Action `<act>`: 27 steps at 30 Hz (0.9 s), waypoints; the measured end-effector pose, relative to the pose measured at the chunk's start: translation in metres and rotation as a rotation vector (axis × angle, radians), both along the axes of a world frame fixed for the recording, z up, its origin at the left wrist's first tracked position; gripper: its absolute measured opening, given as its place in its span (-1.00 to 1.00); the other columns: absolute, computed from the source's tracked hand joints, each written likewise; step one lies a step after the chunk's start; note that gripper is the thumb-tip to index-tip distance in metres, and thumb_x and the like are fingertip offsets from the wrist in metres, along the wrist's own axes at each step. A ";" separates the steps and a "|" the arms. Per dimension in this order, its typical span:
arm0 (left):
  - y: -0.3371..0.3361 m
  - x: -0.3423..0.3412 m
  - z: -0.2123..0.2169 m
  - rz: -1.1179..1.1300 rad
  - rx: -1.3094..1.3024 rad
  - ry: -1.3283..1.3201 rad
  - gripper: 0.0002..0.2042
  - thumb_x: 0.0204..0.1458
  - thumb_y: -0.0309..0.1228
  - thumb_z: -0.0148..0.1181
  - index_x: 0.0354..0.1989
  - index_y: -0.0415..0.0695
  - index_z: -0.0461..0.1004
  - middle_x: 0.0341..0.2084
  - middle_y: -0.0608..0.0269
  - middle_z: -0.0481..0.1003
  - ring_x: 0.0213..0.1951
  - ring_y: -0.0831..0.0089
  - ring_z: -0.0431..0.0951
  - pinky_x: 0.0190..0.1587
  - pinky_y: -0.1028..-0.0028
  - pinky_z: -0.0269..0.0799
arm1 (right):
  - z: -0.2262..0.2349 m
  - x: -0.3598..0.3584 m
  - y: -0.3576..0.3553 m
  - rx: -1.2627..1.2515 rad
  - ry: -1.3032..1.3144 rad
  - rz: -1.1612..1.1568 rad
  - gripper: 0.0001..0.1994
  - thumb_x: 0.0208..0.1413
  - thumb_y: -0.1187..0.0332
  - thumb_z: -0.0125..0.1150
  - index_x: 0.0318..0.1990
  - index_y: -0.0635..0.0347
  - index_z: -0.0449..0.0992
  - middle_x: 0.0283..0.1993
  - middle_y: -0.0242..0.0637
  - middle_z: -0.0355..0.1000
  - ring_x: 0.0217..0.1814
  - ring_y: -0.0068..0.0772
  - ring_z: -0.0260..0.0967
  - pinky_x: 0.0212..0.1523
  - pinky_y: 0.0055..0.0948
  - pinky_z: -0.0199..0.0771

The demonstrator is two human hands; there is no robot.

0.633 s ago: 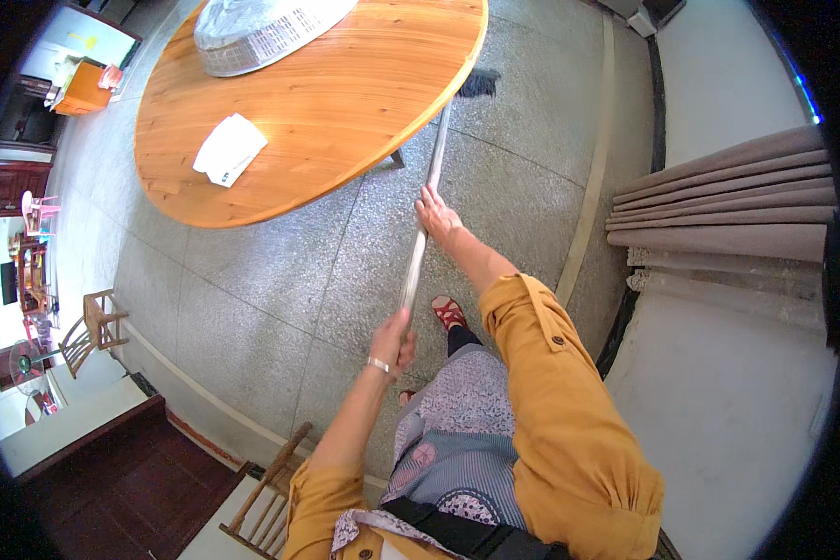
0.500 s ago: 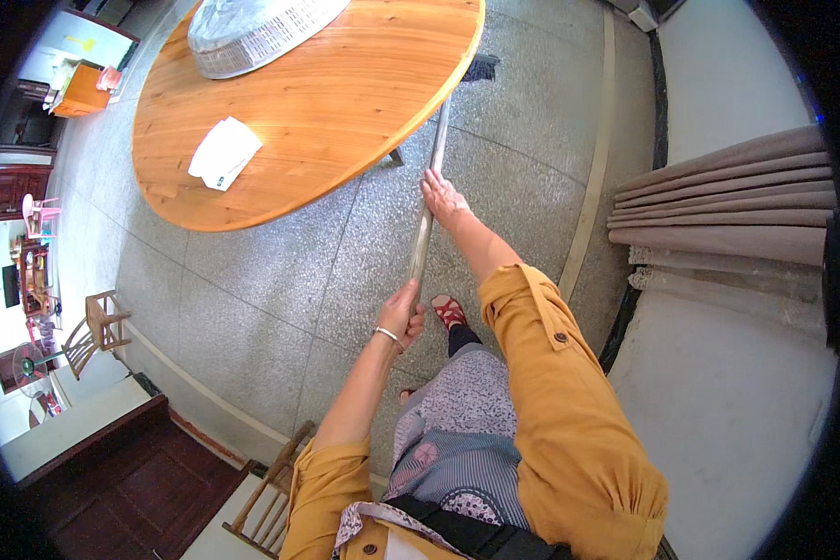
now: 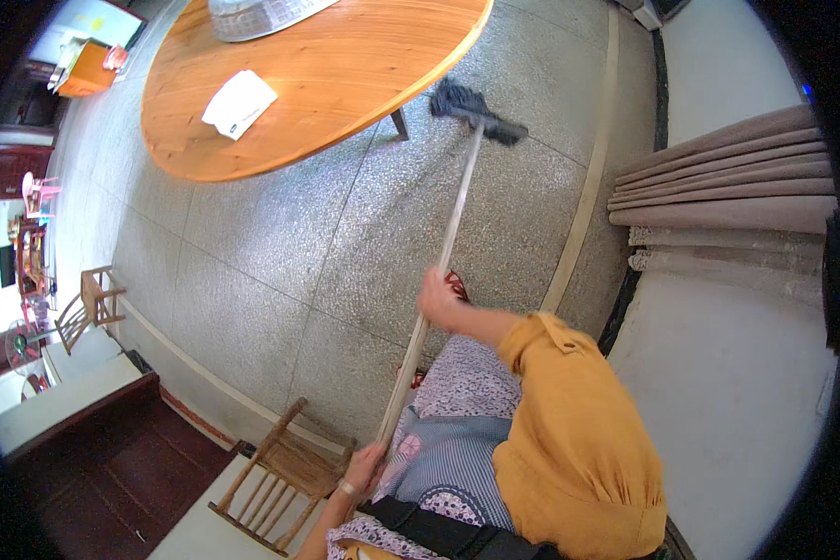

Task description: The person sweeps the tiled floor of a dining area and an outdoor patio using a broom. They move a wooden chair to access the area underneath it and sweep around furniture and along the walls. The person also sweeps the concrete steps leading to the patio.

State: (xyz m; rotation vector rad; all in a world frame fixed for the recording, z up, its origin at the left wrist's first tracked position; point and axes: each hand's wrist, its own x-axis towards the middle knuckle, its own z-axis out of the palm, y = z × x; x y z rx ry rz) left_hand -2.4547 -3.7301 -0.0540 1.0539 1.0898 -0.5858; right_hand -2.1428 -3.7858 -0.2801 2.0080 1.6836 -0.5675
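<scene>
A mop with a long pale handle (image 3: 455, 224) runs up and away from me, and its dark mop head (image 3: 476, 110) lies on the speckled floor just right of the round wooden table. My right hand (image 3: 439, 299) is closed around the middle of the handle, in front of my body. Lower down, close to my waist, my left hand (image 3: 368, 469) grips the handle near its upper end; a pale bracelet shows at that wrist. The left fingers are partly hidden.
On the round table (image 3: 345, 84) sit a white paper packet (image 3: 241, 105) and a silvery covered dish (image 3: 261, 17). One wooden chair (image 3: 289, 471) stands close at my left, another wooden chair (image 3: 91, 303) farther off. A grey-brown curtain (image 3: 728, 177) hangs along the right wall.
Both hands have drawn back toward my body with the mop. Its head has come out from beside the table's edge, nearer to me and fully in view.
</scene>
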 end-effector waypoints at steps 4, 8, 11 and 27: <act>0.001 -0.159 0.054 -0.310 0.087 -0.077 -0.77 0.08 -0.28 -0.09 -0.36 -0.20 0.37 -0.58 0.34 0.32 -0.51 0.54 0.32 -0.44 0.52 0.25 | 0.054 -0.147 -0.019 0.171 0.477 0.159 -0.90 -0.29 0.33 0.12 -0.63 0.10 0.52 -0.61 -0.26 0.41 -0.43 -0.24 0.38 -0.32 -0.08 0.20; -0.017 -0.229 0.105 -0.120 0.092 -0.104 -0.73 -0.01 -0.38 -0.10 -0.21 -0.29 0.38 -0.31 0.21 0.38 -0.24 0.45 0.35 -0.16 0.48 0.25 | 0.072 -0.215 -0.035 0.368 0.744 0.220 -0.89 -0.32 0.32 0.13 -0.67 0.12 0.50 -0.61 -0.26 0.41 -0.53 -0.27 0.38 -0.55 -0.28 0.24; -0.020 -0.217 0.119 0.060 -0.023 0.011 -0.69 -0.05 -0.39 -0.10 -0.18 -0.31 0.38 -0.24 0.17 0.40 -0.18 0.42 0.36 -0.09 0.47 0.23 | 0.057 -0.202 -0.039 0.377 0.699 0.252 -0.87 -0.31 0.29 0.12 -0.68 0.13 0.49 -0.63 -0.26 0.40 -0.54 -0.25 0.39 -0.53 -0.27 0.24; 0.029 0.229 -0.014 0.139 -0.299 -0.025 -0.81 0.06 -0.22 -0.02 -0.41 -0.05 0.25 -0.79 0.43 0.18 -0.87 0.68 0.06 -0.88 0.64 -0.11 | 0.003 0.254 -0.018 0.498 -0.026 -0.030 -0.96 -0.30 0.36 0.16 -0.64 0.00 0.42 -0.54 -0.37 0.37 -0.35 -0.38 0.35 -0.13 -0.42 0.24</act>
